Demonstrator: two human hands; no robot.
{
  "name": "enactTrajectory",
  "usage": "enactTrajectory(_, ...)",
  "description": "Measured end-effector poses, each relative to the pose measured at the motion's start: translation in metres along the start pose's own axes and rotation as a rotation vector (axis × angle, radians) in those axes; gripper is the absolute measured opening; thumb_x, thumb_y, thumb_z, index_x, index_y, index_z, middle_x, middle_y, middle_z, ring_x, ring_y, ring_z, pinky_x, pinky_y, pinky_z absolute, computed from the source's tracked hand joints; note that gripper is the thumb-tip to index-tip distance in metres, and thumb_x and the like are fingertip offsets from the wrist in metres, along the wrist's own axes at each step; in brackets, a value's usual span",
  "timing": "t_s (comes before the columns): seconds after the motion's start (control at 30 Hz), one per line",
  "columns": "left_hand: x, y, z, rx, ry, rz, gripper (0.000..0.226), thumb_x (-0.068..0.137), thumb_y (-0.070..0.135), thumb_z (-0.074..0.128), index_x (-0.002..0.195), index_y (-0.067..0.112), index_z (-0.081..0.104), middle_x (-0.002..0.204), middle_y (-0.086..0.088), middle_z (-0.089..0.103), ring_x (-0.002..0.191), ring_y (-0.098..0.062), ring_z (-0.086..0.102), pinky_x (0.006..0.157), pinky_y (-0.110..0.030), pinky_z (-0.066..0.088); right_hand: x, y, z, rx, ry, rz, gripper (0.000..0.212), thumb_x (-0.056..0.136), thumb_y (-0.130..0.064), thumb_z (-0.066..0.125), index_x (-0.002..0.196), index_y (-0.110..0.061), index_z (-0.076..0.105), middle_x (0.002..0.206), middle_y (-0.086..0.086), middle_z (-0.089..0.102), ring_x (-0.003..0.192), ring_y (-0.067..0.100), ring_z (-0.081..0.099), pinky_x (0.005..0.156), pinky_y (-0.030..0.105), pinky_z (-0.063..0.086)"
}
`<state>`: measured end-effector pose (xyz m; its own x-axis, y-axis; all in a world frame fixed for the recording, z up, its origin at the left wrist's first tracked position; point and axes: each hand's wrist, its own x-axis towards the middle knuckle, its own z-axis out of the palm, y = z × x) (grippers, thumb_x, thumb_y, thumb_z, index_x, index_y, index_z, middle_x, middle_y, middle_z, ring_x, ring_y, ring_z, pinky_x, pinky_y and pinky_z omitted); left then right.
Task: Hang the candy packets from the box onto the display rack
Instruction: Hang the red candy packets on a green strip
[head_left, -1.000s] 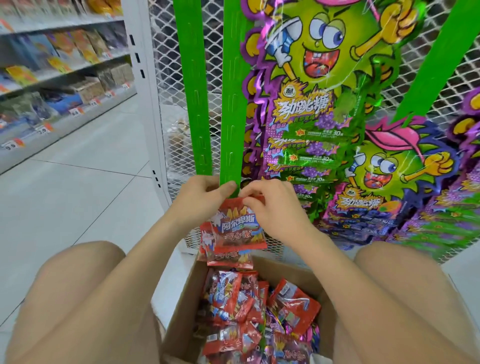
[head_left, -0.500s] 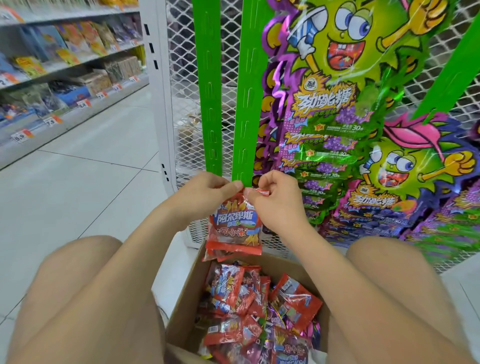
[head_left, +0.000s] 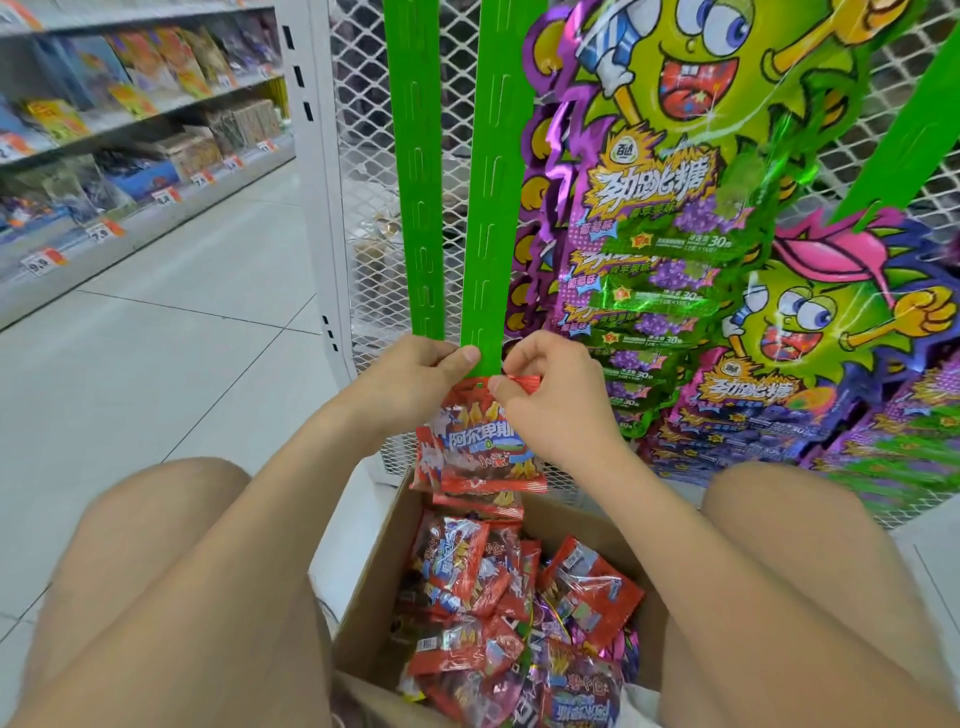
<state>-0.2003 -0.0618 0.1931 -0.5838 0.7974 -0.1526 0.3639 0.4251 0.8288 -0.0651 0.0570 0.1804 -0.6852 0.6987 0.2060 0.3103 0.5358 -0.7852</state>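
The left hand pinches the strip at its end, the right hand pinches the packet by its top — best to hold the strip taut and ease the hole onto a tab.

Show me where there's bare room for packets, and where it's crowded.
Free: the middle green strip above the left hand and right hand, the leftmost green strip, floor tiles left of the box. Crowded: purple-green bags right of the strips; the box, full of red packets.
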Motion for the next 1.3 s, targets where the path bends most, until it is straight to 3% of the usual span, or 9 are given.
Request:
enactTrajectory(0.2,0.0,0.001,0.005,-0.048,0.068,-0.026,0.046,0.108,0.053,0.052,0.123,0.016,0.074,0.111,0.0,0.077,0.11,-0.021,0.07,0.103,-0.042,0.053,0.0,0.009,0.003,-0.068,-0.037,0.023,0.021,0.088,-0.019,0.079,0.089,-0.026,0.059,0.078,-0.006,0.069,0.092,0.019,0.064,0.08,0.032,0.049)
enactTrajectory(0.33,0.001,0.0,0.007,0.05,0.064,0.061,0.046,0.11,0.048,0.048,0.081,0.014,0.058,0.07,0.0,0.046,0.067,-0.017,0.045,0.064,-0.034,0.035,0.0,0.018,0.009,-0.161,-0.071,0.006,0.018,0.095,-0.021,0.073,0.108,-0.024,0.061,0.086,-0.005,0.071,0.103,0.024,0.056,0.083,0.036,0.041)
enactTrajectory(0.43,0.002,-0.007,0.005,0.173,0.013,0.132,0.042,0.109,0.044,0.053,0.081,0.013,0.056,0.067,0.005,0.048,0.063,-0.015,0.045,0.06,-0.035,0.035,0.003,0.022,0.011,-0.263,-0.114,-0.019,0.022,0.1,-0.026,0.068,0.121,-0.021,0.066,0.099,-0.001,0.074,0.105,0.026,0.06,0.096,0.041,0.042)
enactTrajectory(0.53,0.007,-0.014,0.003,0.247,-0.039,0.226,0.02,0.102,0.04,0.068,0.088,0.027,0.071,0.078,0.013,0.072,0.075,-0.004,0.066,0.068,-0.029,0.051,0.005,0.023,0.012,-0.276,-0.124,-0.041,0.006,0.097,-0.027,0.07,0.1,-0.024,0.074,0.091,-0.002,0.075,0.093,0.023,0.067,0.09,0.04,0.046)
enactTrajectory(0.6,0.007,-0.017,0.001,0.251,-0.04,0.281,0.022,0.1,0.031,0.073,0.079,0.034,0.068,0.069,0.022,0.07,0.068,0.008,0.063,0.061,-0.014,0.043,0.007,0.023,0.013,-0.266,-0.104,-0.054,0.012,0.094,-0.029,0.073,0.085,-0.022,0.072,0.084,-0.002,0.073,0.09,0.025,0.067,0.088,0.041,0.052)
enactTrajectory(0.7,0.01,-0.024,0.0,0.22,-0.038,0.285,0.008,0.098,0.025,0.076,0.092,0.021,0.076,0.082,0.014,0.079,0.077,0.004,0.071,0.072,-0.018,0.052,0.007,0.02,0.012,-0.248,-0.091,-0.067,0.02,0.093,-0.031,0.076,0.076,-0.021,0.071,0.077,-0.004,0.07,0.087,0.026,0.065,0.084,0.043,0.056)
enactTrajectory(0.93,0.01,-0.031,0.004,0.318,0.041,0.254,0.024,0.096,0.003,0.073,0.086,0.025,0.071,0.089,0.009,0.08,0.083,0.003,0.073,0.078,-0.021,0.057,0.002,0.012,0.005,-0.28,-0.121,-0.069,0.027,0.099,-0.031,0.071,0.088,-0.008,0.076,0.089,0.011,0.075,0.075,0.017,0.045,0.066,0.03,0.02)
enactTrajectory(1.1,0.009,-0.031,0.012,0.374,0.174,0.217,0.015,0.091,0.023,0.084,0.083,0.027,0.071,0.081,0.011,0.075,0.073,-0.001,0.066,0.062,-0.017,0.042,0.005,0.017,0.007,-0.346,-0.102,-0.055,0.032,0.095,-0.038,0.075,0.076,-0.011,0.077,0.077,0.006,0.073,0.074,0.023,0.061,0.073,0.041,0.052)
enactTrajectory(1.3,0.007,-0.032,0.015,0.37,0.256,0.124,0.033,0.073,0.046,0.095,0.076,0.026,0.07,0.065,0.008,0.061,0.063,-0.009,0.053,0.053,-0.027,0.032,0.004,0.02,0.008,-0.348,-0.18,0.002,0.03,0.091,-0.039,0.079,0.078,-0.013,0.073,0.073,0.007,0.071,0.074,0.023,0.067,0.072,0.041,0.057)
